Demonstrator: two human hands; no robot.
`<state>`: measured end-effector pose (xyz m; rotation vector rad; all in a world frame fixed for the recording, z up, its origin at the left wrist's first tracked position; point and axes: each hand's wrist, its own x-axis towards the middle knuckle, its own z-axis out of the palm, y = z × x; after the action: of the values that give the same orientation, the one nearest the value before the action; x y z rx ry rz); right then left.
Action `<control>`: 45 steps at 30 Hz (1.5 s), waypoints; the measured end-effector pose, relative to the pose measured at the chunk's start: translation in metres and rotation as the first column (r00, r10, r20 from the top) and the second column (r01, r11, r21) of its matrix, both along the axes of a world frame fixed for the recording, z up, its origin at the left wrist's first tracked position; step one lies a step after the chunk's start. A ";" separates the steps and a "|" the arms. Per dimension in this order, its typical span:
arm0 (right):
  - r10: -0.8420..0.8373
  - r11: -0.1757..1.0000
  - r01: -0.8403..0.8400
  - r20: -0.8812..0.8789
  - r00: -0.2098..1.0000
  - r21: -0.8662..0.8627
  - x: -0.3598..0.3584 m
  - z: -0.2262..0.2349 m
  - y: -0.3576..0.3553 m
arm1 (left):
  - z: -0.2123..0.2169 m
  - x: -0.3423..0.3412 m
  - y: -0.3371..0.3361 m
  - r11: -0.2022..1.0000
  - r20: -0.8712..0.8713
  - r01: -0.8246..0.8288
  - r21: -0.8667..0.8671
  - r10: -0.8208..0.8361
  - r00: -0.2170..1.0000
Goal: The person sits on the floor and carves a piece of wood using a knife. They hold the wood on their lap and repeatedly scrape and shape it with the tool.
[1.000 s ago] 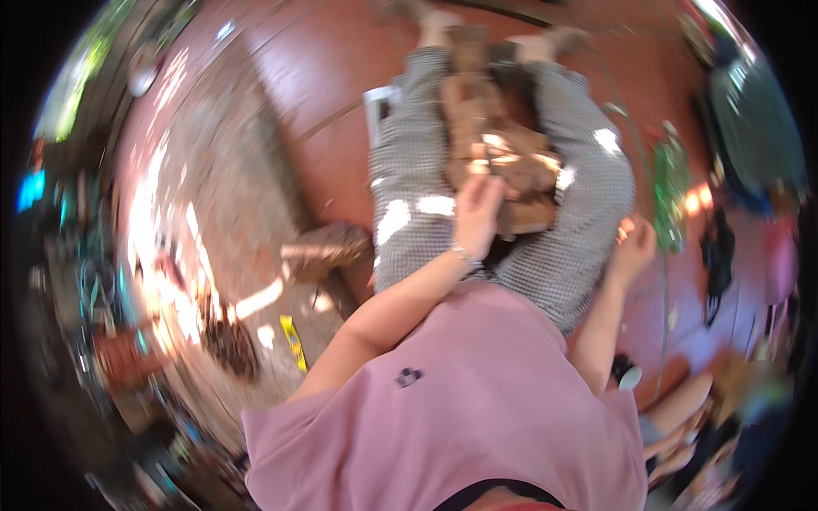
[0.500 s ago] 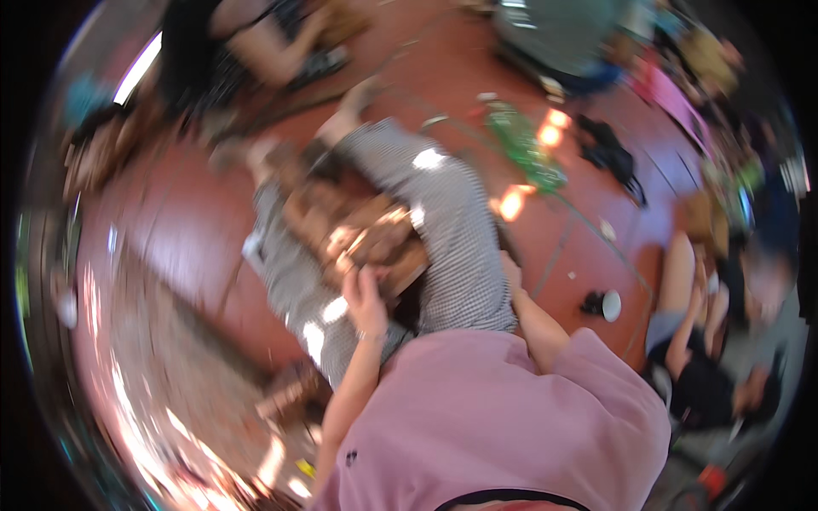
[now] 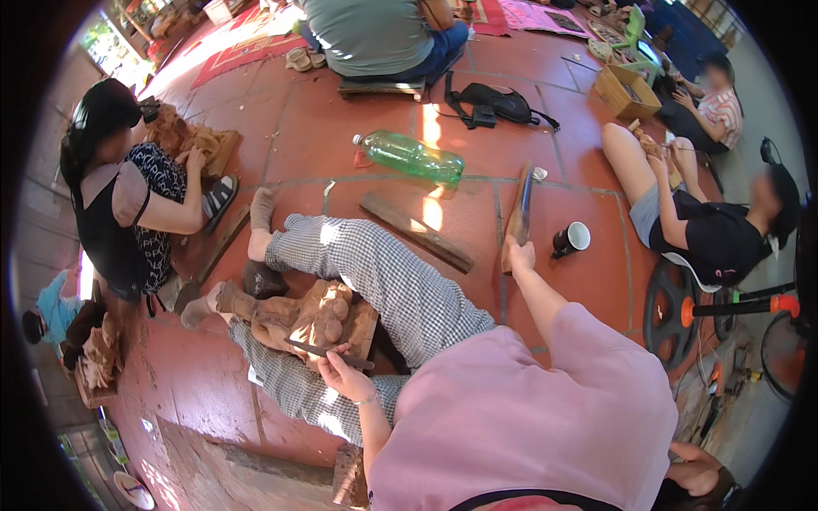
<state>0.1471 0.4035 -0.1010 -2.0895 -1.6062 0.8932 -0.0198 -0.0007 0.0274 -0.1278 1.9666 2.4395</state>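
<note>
My left hand [image 3: 345, 376] is closed around a slim dark chisel [image 3: 312, 347], which lies slantwise over the near end of a carved wooden piece [image 3: 317, 317]. Rounded lumps stand out on this brown carving, which rests between my legs. Out to the right, my right hand [image 3: 519, 255] grips the lower end of a long wooden mallet [image 3: 521, 207], dark along its upper part and pointing away from me over the tiles. A dark cup with a white inside [image 3: 571, 240] stands close to the right of that hand.
A green plastic bottle [image 3: 409, 157] lies ahead, with a wooden strip [image 3: 416, 232] nearer me. Beyond is a black bag [image 3: 498, 104]. One person works on a carving [image 3: 183, 136] at left; others sit ahead and at right. A black wheel [image 3: 669, 313] is at lower right.
My view has swung and sharpened from blur. My right hand has moved from beside my thigh out to the right, with the mallet now visible in it. The chisel now shows in my left hand.
</note>
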 end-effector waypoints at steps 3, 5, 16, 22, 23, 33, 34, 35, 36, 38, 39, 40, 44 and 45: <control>-0.085 0.996 0.088 0.070 0.994 -0.028 0.024 -0.010 0.001 | -0.001 -0.001 0.001 0.999 -0.013 -0.004 -0.032 0.004 1.000; -0.053 0.995 0.065 0.156 0.986 -0.076 0.035 -0.013 -0.009 | 0.005 -0.001 0.005 0.998 -0.017 -0.012 -0.059 0.011 1.000; 0.062 0.956 -0.029 0.107 0.992 -0.291 0.091 -0.017 -0.087 | -0.005 -0.001 0.008 0.993 -0.021 -0.021 -0.117 0.019 1.000; -0.186 0.975 0.167 -0.125 0.975 -0.149 0.064 -0.018 -0.071 | 0.001 -0.001 0.007 0.988 -0.043 -0.034 -0.150 0.028 0.999; -0.178 0.980 0.160 -0.150 0.973 -0.121 0.048 -0.023 -0.038 | 0.005 -0.001 0.009 0.987 -0.045 -0.050 -0.155 0.043 0.998; -0.027 0.951 0.105 -0.260 0.965 0.290 -0.084 -0.014 0.164 | 0.006 -0.001 0.010 0.983 -0.042 -0.093 -0.158 0.088 0.995; -0.040 0.969 0.100 -0.257 0.966 0.226 -0.092 -0.007 0.157 | 0.003 -0.001 0.011 0.984 -0.038 -0.096 -0.150 0.091 0.995; 0.007 0.971 0.063 -0.292 0.956 0.232 -0.099 -0.006 0.148 | 0.000 -0.001 0.012 0.983 -0.035 -0.097 -0.153 0.092 0.995; 0.051 0.971 0.029 -0.324 0.945 0.238 -0.103 -0.009 0.136 | -0.004 -0.002 0.013 0.983 -0.032 -0.095 -0.157 0.091 0.995; 0.109 0.981 -0.015 -0.483 0.869 0.195 -0.108 -0.024 0.111 | 0.003 0.000 0.020 0.980 -0.025 -0.086 -0.182 0.083 0.996; 0.119 0.988 -0.032 -0.601 0.790 0.153 -0.109 -0.033 0.102 | 0.002 0.000 0.021 0.984 -0.034 -0.051 -0.172 0.046 0.998; 0.137 0.990 -0.081 -0.637 0.759 0.116 -0.118 -0.030 0.081 | 0.000 0.000 0.016 0.984 -0.050 -0.040 -0.173 0.032 0.998; 0.185 0.976 -0.212 -0.716 0.673 0.052 -0.142 0.006 0.002 | 0.003 0.000 0.009 0.986 -0.064 -0.014 -0.165 0.004 0.998; 0.196 0.973 -0.222 -0.721 0.665 0.060 -0.148 0.011 -0.012 | 0.003 0.000 0.010 0.988 -0.061 -0.005 -0.153 -0.004 0.998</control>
<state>-0.0005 0.3919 -0.0899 -1.2708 -1.3741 1.5855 -0.0196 0.0096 0.0308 -0.0548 2.1786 2.3172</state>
